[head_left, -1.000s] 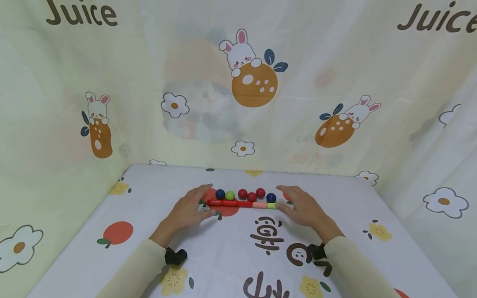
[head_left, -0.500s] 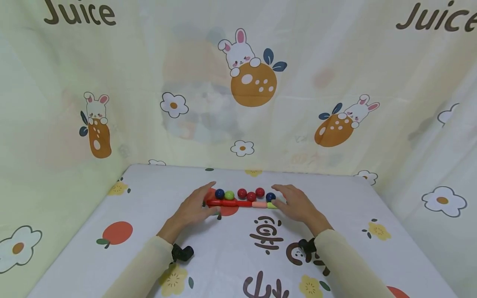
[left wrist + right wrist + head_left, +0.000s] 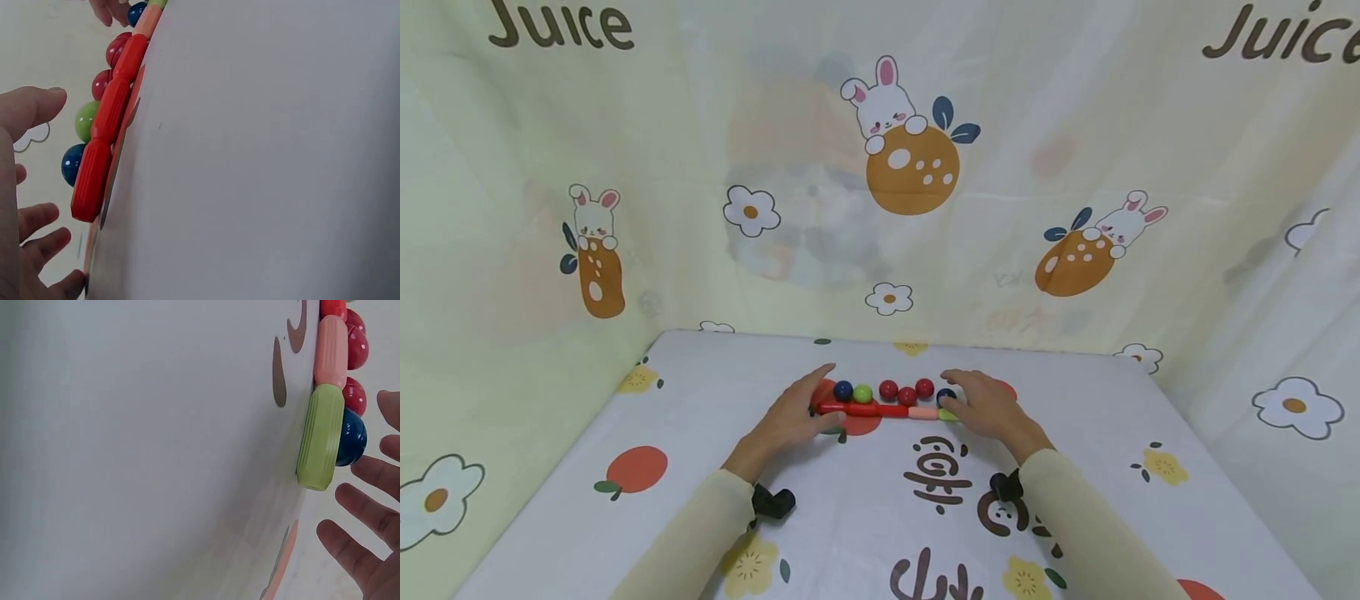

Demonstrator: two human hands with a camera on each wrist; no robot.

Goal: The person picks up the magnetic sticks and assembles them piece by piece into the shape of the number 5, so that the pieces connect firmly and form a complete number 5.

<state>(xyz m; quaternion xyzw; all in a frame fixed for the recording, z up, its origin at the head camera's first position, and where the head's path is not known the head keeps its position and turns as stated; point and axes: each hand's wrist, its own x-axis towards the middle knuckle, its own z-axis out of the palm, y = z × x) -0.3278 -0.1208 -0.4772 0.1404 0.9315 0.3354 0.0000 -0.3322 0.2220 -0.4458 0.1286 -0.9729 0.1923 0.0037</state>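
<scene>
A straight row of grooved plastic rod pieces lies on the table, end to end: red pieces [image 3: 862, 410] at the left, a pink piece [image 3: 922, 413], then a light-green piece [image 3: 159, 2] at the right. Balls sit just behind it: a blue ball [image 3: 843, 391], a green ball [image 3: 862, 393], three red balls [image 3: 907, 397] and another blue ball [image 3: 352, 439]. My left hand [image 3: 790, 412] is spread around the row's left end, apart from the pieces in the left wrist view. With fingers extended, my right hand [image 3: 992, 408] hovers at the light-green end, partly covering it in the head view.
A white patterned cloth covers the table [image 3: 865, 517]. Behind it and at both sides hangs a pale curtain [image 3: 805, 292] with bunny prints. A black wrist mount [image 3: 773, 502] sits on the left wrist, another black mount [image 3: 1006, 486] on the right.
My right hand has moved left, over the row's light-green end. The left hand has shifted slightly to the right. The rod pieces and balls have stayed put.
</scene>
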